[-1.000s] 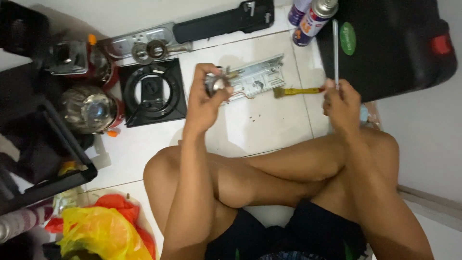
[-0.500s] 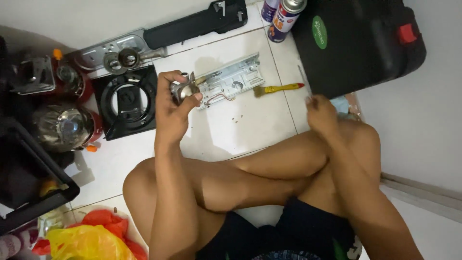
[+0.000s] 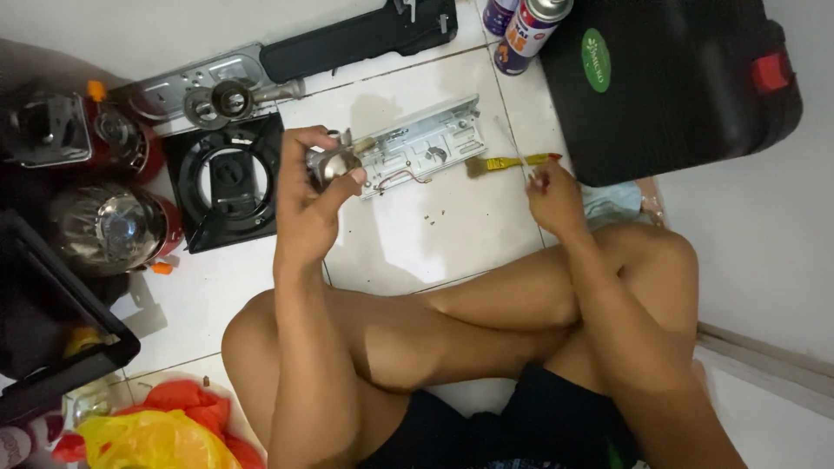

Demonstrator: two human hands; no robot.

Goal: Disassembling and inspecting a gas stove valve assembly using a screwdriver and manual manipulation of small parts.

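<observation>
I sit cross-legged on a white tiled floor. My left hand (image 3: 314, 201) grips a small round metal part (image 3: 334, 165) at the left end of a long grey metal plate (image 3: 426, 143) with fittings on it. My right hand (image 3: 553, 198) pinches a thin, straw-like rod (image 3: 512, 143) that slants up and away from the fingers. A small brush with a yellow handle (image 3: 512, 161) lies on the tile just beyond that hand, beside the plate.
A black square burner ring (image 3: 224, 182) lies left of the plate. A black case (image 3: 669, 87) and two spray cans (image 3: 526, 26) are at the far right. Metal pots (image 3: 109, 227) and a black frame (image 3: 52, 347) stand left; red and yellow bags (image 3: 156, 434) lie near left.
My right hand has come down from near the black case to the floor by the yellow brush. My left hand has stayed on the metal part. The view has shifted.
</observation>
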